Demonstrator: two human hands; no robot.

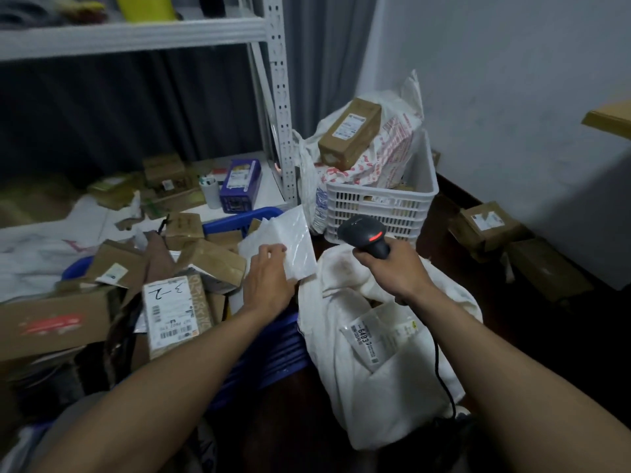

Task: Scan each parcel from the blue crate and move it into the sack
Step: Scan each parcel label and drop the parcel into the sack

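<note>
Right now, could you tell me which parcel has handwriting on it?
The box marked "3-2" in the blue crate, left of the left hand; no other shows pen marks.

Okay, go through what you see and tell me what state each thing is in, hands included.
left hand: pinching the white parcel
white parcel: held up between blue crate and sack
right hand: gripping the scanner
scanner: red light on
sack: mouth open
blue crate: heaped with boxes
white crate: overfull, box on top
</note>
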